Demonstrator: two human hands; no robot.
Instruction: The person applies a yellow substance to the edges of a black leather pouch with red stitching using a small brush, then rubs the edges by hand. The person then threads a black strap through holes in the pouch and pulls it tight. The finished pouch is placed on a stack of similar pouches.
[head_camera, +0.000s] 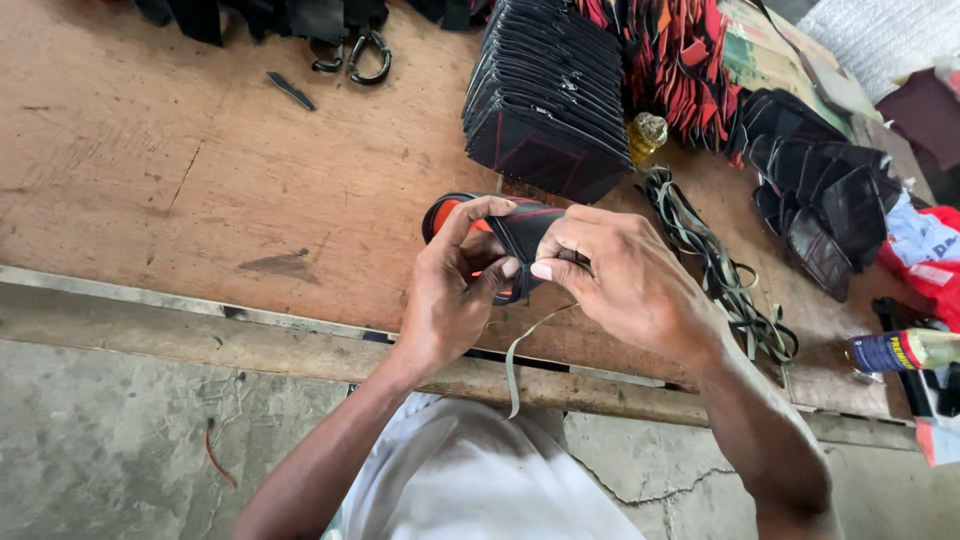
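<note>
Both hands work one black-and-red piece (520, 232) held over the bench (200, 170), just in from its near edge at centre. Left hand (450, 290) pinches the piece from the 9 o'clock side, thumb on top, fingers curled under. Right hand (625, 275) grips it from 3 o'clock, fingertips bent down onto the fold. A thin strip (515, 365) dangles from the piece toward 6 o'clock, past the bench edge.

Around it: stack of black pieces (550, 90) at 12 o'clock, just beyond the held piece, nearly touching. Small bottle (648, 132) with yellowish cap at 1 o'clock, beside the stack. Pile of red-black pieces (680, 60) farther at 1 o'clock. Tangle of straps (720, 265) at 3 o'clock, running just behind the right hand and wrist. Heap of dark pieces (820, 190) at 2 o'clock. Tube (905, 350) at 4 o'clock near the bench edge. Scissors (355, 55) at 11 o'clock, well apart; a dark sliver (290, 90) near them. Fingers hide the piece's middle; the seam there cannot be seen.
</note>
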